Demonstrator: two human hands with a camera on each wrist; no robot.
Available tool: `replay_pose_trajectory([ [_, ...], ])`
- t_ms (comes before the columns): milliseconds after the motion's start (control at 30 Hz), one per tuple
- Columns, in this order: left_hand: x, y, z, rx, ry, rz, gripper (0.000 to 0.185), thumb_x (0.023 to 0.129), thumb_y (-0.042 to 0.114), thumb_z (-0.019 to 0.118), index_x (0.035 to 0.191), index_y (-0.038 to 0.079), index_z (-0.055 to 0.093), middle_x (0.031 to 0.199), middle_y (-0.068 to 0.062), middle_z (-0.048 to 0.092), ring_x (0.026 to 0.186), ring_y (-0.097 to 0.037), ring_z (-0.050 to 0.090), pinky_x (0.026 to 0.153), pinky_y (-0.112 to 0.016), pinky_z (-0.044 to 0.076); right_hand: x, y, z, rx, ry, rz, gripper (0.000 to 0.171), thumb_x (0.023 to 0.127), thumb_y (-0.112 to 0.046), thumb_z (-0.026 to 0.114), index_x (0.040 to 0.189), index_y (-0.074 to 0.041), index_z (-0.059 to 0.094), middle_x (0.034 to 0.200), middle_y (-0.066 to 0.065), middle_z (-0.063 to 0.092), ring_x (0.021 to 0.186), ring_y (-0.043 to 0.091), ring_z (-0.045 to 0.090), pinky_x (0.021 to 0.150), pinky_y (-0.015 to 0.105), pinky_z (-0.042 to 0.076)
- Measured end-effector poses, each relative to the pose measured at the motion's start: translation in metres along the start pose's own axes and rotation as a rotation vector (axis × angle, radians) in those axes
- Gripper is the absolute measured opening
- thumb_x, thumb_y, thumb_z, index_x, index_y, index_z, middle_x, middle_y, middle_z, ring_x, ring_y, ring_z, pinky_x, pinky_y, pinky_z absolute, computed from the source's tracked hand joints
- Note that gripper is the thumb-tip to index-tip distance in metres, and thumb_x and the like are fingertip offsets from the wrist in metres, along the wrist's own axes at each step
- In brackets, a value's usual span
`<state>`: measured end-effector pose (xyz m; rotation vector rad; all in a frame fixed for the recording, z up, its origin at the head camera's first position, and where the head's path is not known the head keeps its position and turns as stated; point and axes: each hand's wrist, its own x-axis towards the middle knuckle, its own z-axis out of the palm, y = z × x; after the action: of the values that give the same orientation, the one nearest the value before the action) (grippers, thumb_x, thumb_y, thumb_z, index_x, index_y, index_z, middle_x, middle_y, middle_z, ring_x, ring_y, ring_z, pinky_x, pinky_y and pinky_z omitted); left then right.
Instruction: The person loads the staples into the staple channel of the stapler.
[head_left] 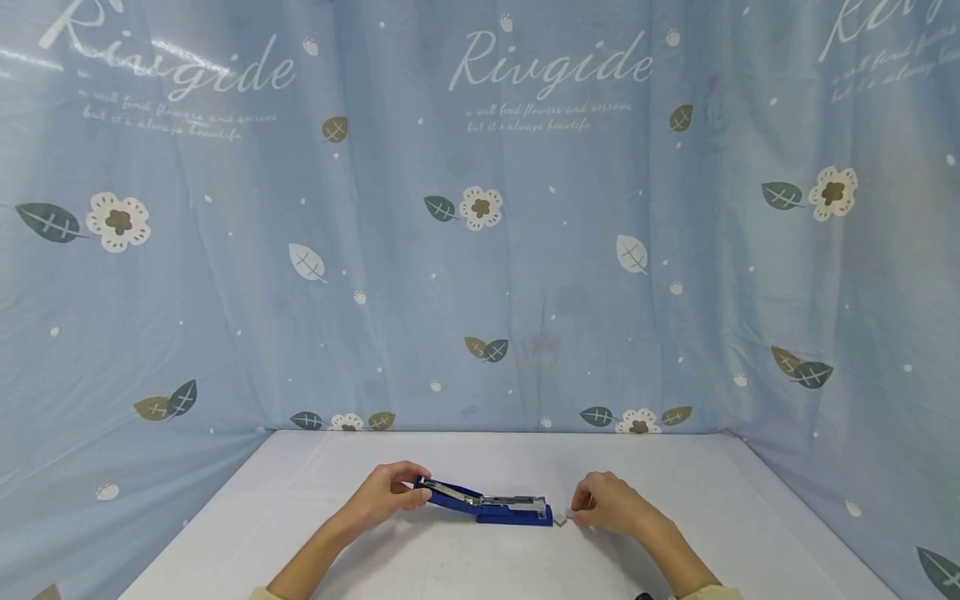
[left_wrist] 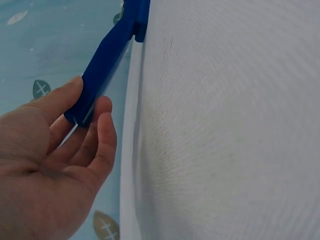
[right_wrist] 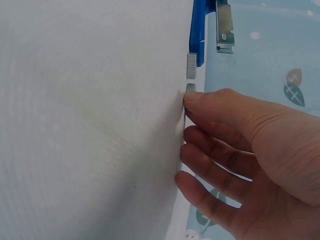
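Observation:
A blue stapler [head_left: 513, 517] lies swung open on the table, its base flat and its metal magazine showing. My left hand [head_left: 386, 493] holds the free end of its raised top arm [left_wrist: 102, 65], thumb on one side and fingers on the other. Just past the base's right end lies a small grey strip of staples [right_wrist: 191, 66]. Beside that strip, my right hand [head_left: 611, 502] pinches a second small grey piece [right_wrist: 190, 88] between thumb and forefinger. This piece looks like staples too, but the fingertips hide most of it.
The white table [head_left: 450, 567] runs back to a blue patterned curtain [head_left: 480, 292], which also hangs along both sides. A small dark object [head_left: 643, 597] shows at the bottom edge, near the right forearm; its kind cannot be told.

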<state>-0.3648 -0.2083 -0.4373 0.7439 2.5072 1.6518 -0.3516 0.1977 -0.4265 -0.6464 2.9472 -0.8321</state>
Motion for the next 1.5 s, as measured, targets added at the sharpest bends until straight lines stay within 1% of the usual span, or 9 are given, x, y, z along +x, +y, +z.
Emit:
replay_pose_trajectory([
  [200, 0.0001, 0.0022, -0.0003, 0.013, 0.006, -0.008, 0.041, 0.090, 0.020, 0.072, 0.121, -0.004, 0.061, 0.101, -0.017, 0.070, 0.083, -0.027, 0.071, 0.070, -0.030, 0.060, 0.0005, -0.0008, -0.0006, -0.019, 0.003, -0.002, 0.011, 0.080, -0.012, 0.079, 0.080, -0.013, 0.068, 0.076, -0.004, 0.060, 0.072, 0.013, 0.052, 0.060, 0.022, 0.045],
  [533, -0.0006, 0.0022, -0.0003, 0.014, -0.017, 0.017, 0.041, 0.091, 0.017, 0.070, 0.122, -0.008, 0.059, 0.102, -0.019, 0.069, 0.083, -0.032, 0.071, 0.069, -0.029, 0.060, 0.0016, 0.0018, 0.0034, -0.037, 0.013, -0.008, 0.013, 0.081, -0.014, 0.078, 0.078, -0.016, 0.066, 0.075, -0.005, 0.058, 0.071, 0.011, 0.051, 0.059, 0.022, 0.044],
  [667, -0.0005, 0.0023, -0.0004, 0.013, -0.018, 0.014, 0.041, 0.091, 0.017, 0.070, 0.122, -0.008, 0.059, 0.102, -0.018, 0.069, 0.084, -0.034, 0.071, 0.069, -0.030, 0.060, 0.0011, 0.0014, 0.0037, -0.039, 0.016, -0.009, 0.013, 0.081, -0.014, 0.078, 0.077, -0.016, 0.066, 0.076, -0.005, 0.057, 0.071, 0.011, 0.051, 0.059, 0.022, 0.044],
  [833, -0.0001, 0.0024, -0.0004, 0.008, -0.018, 0.007, 0.040, 0.091, 0.017, 0.070, 0.122, -0.006, 0.060, 0.102, -0.018, 0.069, 0.084, -0.032, 0.071, 0.070, -0.030, 0.060, 0.0003, 0.0002, 0.0028, -0.052, 0.021, -0.009, 0.013, 0.081, -0.014, 0.078, 0.077, -0.016, 0.066, 0.075, -0.006, 0.057, 0.072, 0.012, 0.050, 0.060, 0.023, 0.043],
  [1167, 0.0005, 0.0025, -0.0006, 0.023, -0.018, 0.011, 0.041, 0.091, 0.018, 0.070, 0.123, -0.007, 0.059, 0.102, -0.018, 0.069, 0.083, -0.033, 0.071, 0.069, -0.033, 0.060, -0.0003, -0.0001, 0.0018, -0.038, 0.021, -0.009, 0.013, 0.081, -0.015, 0.078, 0.078, -0.015, 0.066, 0.074, -0.006, 0.058, 0.068, 0.010, 0.050, 0.059, 0.021, 0.044],
  [1333, 0.0003, 0.0022, -0.0004, 0.021, -0.022, 0.008, 0.043, 0.092, 0.018, 0.070, 0.123, -0.008, 0.058, 0.102, -0.018, 0.070, 0.083, -0.032, 0.071, 0.069, -0.036, 0.060, 0.0001, -0.0008, 0.0002, -0.013, -0.001, 0.003, 0.012, 0.081, -0.016, 0.078, 0.078, -0.015, 0.066, 0.075, -0.005, 0.059, 0.069, 0.010, 0.052, 0.059, 0.021, 0.045],
  [1500, 0.0005, 0.0014, -0.0006, 0.022, -0.021, 0.011, 0.042, 0.092, 0.018, 0.069, 0.124, -0.008, 0.058, 0.101, -0.018, 0.070, 0.082, -0.033, 0.071, 0.069, -0.037, 0.060, 0.0014, -0.0002, -0.0020, 0.005, -0.013, -0.041, 0.010, 0.082, -0.015, 0.077, 0.079, -0.014, 0.067, 0.076, -0.005, 0.060, 0.070, 0.010, 0.054, 0.061, 0.021, 0.047],
])
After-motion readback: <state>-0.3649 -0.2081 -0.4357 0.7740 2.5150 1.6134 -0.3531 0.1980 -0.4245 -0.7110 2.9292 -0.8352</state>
